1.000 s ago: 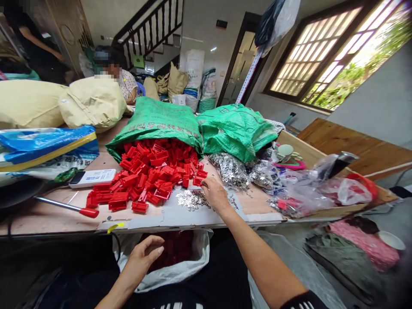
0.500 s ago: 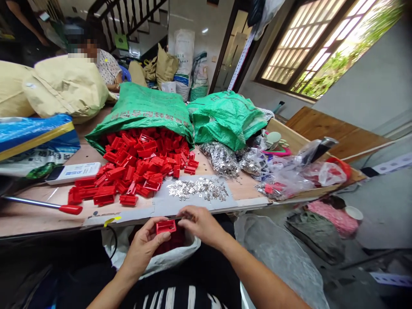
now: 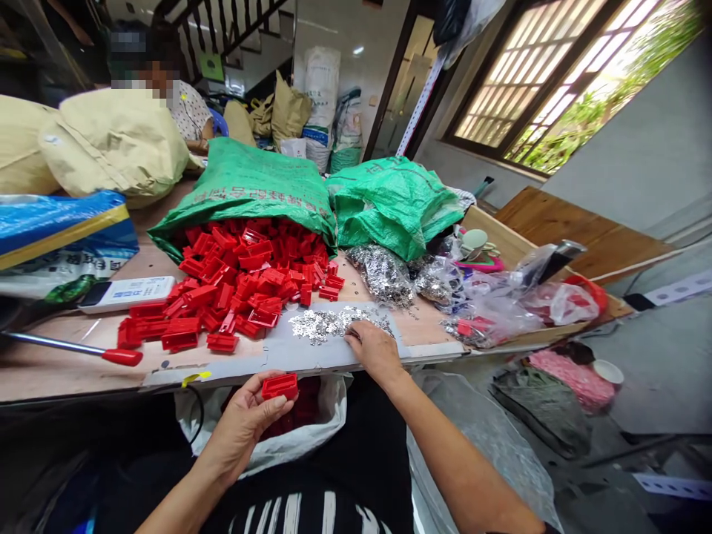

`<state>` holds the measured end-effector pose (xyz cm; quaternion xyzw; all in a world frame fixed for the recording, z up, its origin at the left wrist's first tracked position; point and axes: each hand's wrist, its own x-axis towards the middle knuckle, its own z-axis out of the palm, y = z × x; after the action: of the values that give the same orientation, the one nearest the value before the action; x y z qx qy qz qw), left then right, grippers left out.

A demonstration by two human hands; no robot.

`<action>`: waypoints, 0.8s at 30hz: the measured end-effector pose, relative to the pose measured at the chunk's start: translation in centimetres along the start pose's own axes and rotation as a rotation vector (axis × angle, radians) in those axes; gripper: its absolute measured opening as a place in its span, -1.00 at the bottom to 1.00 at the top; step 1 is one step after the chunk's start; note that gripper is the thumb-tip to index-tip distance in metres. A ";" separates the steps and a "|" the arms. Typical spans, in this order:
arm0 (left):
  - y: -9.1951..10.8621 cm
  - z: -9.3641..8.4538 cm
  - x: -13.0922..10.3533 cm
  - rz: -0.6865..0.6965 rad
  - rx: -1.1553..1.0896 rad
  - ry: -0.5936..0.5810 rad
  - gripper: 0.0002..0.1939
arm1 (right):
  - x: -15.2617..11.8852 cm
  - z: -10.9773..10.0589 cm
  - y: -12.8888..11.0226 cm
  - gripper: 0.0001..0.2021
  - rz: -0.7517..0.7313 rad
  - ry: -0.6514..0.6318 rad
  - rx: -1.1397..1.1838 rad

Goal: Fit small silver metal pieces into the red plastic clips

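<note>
Red plastic housing: gripped between the left hand's thumb and fingers, short of the counter's edge, long axis nearly crosswise.
Metal pieces: ahead and rightward of that housing, scattered on a grey sheet.
Right hand: nearer the metal, fingertips bunched at its near side; whether they grip a piece cannot be told.
Counter: pale wood, red housings heaped before a green sack.
Room: barred window at right, person in a spotted top across the counter.

Glossy plastic casings, shiny metal pieces, crinkled plastic sack
</note>
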<state>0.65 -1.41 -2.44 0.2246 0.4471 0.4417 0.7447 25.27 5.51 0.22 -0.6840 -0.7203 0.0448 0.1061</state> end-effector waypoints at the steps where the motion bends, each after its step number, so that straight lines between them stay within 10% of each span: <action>1: -0.2 -0.1 0.1 0.052 0.044 0.000 -0.48 | 0.0 0.0 0.1 -0.92 -0.004 0.025 0.016; 15: -0.5 -0.7 -0.1 0.622 0.820 0.086 -0.64 | -4.3 -1.5 -5.6 -0.94 -0.221 -0.153 0.754; 24: 0.8 0.9 -1.0 0.214 0.066 -0.178 -0.36 | -5.5 -0.6 -8.1 -0.93 -0.245 -0.153 0.874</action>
<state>0.84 -1.80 -0.89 0.3337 0.3672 0.4820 0.7221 17.72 -0.51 1.98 -0.4797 -0.7152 0.3819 0.3355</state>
